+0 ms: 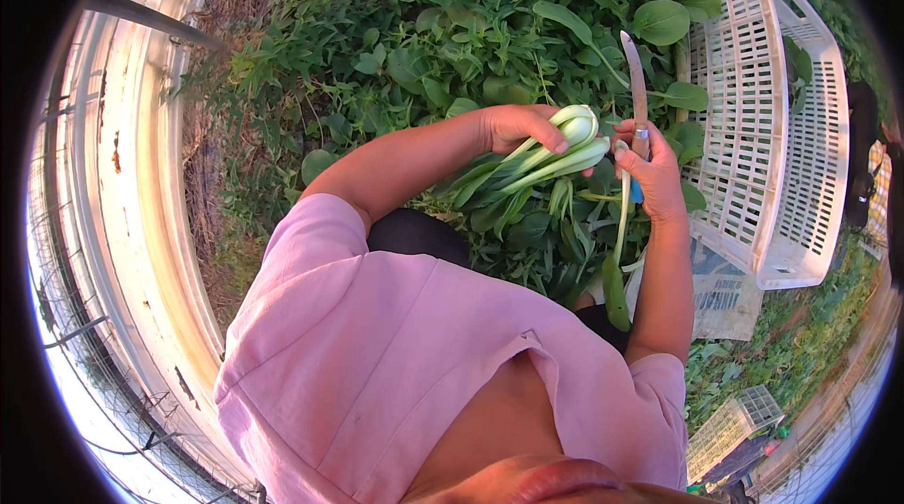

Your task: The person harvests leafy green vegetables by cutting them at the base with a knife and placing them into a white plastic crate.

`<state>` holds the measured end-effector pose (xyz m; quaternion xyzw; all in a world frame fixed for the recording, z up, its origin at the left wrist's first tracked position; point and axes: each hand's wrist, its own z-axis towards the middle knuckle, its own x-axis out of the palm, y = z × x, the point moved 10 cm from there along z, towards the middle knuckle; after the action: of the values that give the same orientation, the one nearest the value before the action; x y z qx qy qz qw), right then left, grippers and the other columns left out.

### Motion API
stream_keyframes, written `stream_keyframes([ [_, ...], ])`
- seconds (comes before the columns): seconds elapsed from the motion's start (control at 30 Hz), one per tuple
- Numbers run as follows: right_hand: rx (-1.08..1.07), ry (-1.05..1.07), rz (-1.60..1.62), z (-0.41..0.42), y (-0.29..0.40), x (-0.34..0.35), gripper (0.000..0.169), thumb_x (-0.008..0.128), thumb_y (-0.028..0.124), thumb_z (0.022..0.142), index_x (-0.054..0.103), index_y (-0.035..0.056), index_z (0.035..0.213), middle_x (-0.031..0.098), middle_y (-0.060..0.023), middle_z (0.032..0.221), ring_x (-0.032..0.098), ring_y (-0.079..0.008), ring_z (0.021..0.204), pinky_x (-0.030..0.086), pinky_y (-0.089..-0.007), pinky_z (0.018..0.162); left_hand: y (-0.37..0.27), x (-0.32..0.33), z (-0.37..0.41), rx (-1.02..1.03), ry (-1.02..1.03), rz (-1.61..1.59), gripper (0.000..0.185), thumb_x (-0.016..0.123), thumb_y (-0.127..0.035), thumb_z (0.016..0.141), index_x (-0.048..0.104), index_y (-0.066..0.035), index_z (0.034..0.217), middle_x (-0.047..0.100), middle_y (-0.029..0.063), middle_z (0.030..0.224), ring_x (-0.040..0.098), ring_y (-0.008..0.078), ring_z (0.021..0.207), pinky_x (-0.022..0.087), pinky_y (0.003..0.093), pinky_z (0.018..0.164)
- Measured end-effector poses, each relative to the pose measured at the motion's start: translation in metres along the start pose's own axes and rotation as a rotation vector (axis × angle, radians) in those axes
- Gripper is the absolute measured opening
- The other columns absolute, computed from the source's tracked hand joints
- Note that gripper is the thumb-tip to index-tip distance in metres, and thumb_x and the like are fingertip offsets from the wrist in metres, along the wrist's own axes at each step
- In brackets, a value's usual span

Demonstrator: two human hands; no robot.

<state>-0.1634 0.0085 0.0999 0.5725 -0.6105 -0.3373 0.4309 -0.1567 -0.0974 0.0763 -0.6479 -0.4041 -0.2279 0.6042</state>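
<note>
My left hand (526, 131) is closed around green-stemmed bok choy (575, 131), its pale cut bases facing right and its leaves hanging down to the left. Just to the right, my right hand (653, 168) grips a knife (638, 80) by its handle. The narrow, slightly curved blade points up and looks stained. Between the thumb and fingers of that same hand hangs a single leaf stalk (623, 214), its leaf end lowest. More bok choy leaves (561, 221) show below my hands; whether they are loose or rooted I cannot tell.
A white slatted plastic crate (738, 122) stands at the right, with some leaves inside. Under its near end lies a printed sack (727, 306). Dense leafy plants (452, 30) spread ahead. Plastic sheeting (141, 172) walls the left side. Another crate (727, 433) sits at lower right.
</note>
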Motion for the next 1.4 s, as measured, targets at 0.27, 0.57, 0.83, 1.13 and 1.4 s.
stream_keyframes([
  [0.27,-0.098,-0.031,-0.865,0.077,0.029,0.021,0.033,0.054,0.018,0.077,0.049,0.0048,0.107,0.053,-0.0063,0.075,0.053,-0.0183,0.066,0.042,-0.0300,0.065,-0.069,-0.067,-0.084,0.370,-0.278,-0.079,0.079,0.072,-0.022,0.059,0.034,0.002,0.124,0.051,0.0136,0.103,0.052,0.0274,0.101,0.047,0.0420,0.084],
  [0.57,-0.127,-0.016,-1.386,0.128,-0.001,0.062,0.036,0.048,0.016,0.081,0.044,0.0103,0.116,0.054,-0.0148,0.099,0.055,-0.0329,0.089,0.046,-0.0421,0.073,-0.139,-0.178,-0.205,0.692,-0.868,0.182,0.056,0.063,-0.020,0.067,0.044,-0.002,0.116,0.055,0.0160,0.105,0.057,0.0218,0.090,0.050,0.0341,0.076],
  [0.83,0.136,-0.620,-0.761,0.084,-0.052,-0.152,0.041,0.047,0.011,0.081,0.041,0.0071,0.121,0.056,-0.0082,0.079,0.056,-0.0193,0.068,0.046,-0.0306,0.057,-0.153,-0.184,-0.109,0.376,-0.812,0.615,0.066,0.065,-0.016,0.062,0.039,0.000,0.121,0.056,0.0111,0.100,0.056,0.0190,0.094,0.044,0.0323,0.084],
  [1.13,-0.444,-0.295,-0.826,0.060,-0.022,-0.027,0.038,0.053,0.010,0.081,0.048,0.0058,0.119,0.052,0.0013,0.082,0.044,-0.0041,0.063,0.037,-0.0164,0.059,-0.123,-0.181,-0.033,-0.024,-0.601,0.794,0.059,0.068,-0.016,0.058,0.050,-0.006,0.113,0.057,0.0060,0.099,0.053,0.0174,0.091,0.041,0.0301,0.084],
  [1.4,0.052,-0.224,-0.006,0.071,-0.042,-0.012,0.041,0.050,0.010,0.082,0.044,0.0042,0.122,0.056,-0.0074,0.084,0.055,-0.0131,0.063,0.044,-0.0241,0.052,-0.141,-0.189,-0.048,0.461,-0.617,-0.018,0.051,0.061,-0.023,0.071,0.044,-0.001,0.114,0.056,0.0189,0.105,0.058,0.0234,0.087,0.048,0.0348,0.079],
])
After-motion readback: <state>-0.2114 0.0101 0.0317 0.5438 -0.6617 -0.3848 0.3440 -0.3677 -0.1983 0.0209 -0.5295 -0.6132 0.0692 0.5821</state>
